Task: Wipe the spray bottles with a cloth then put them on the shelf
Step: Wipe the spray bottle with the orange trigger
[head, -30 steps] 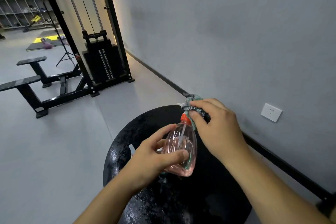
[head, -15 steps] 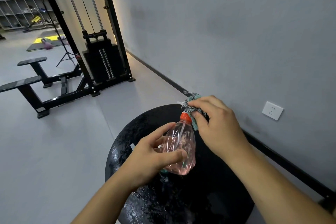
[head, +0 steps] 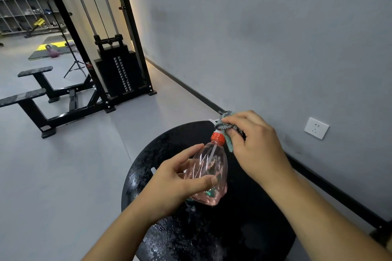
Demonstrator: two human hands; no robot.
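Fingers (head: 235,122) of the right hand (head: 254,146) are pinched on a bunched cloth (head: 228,127), pressing it around the spray head at the top of the spray bottle (head: 209,172). The left hand (head: 176,184) wraps the bottle's body from the left side, thumb across the front and the other fingers curled behind, so both hands are closed on something.

The bottle is held above the round black tabletop (head: 169,237); I cannot tell whether its base touches the surface. Its long axis stands nearly upright, tipped slightly, with the orange collar (head: 217,138) uppermost and the white nozzle poking out to the left of the cloth. The cloth therefore sits directly above the left hand's grip, and any downward wipe would run along that axis toward those fingers.

Inside the clear bottle there is pinkish liquid and a thin dip tube.

Wiping looks under way at the head; the body seems next. No shelf close by is visible; racks stand far off, behind a weight machine (head: 118,70).
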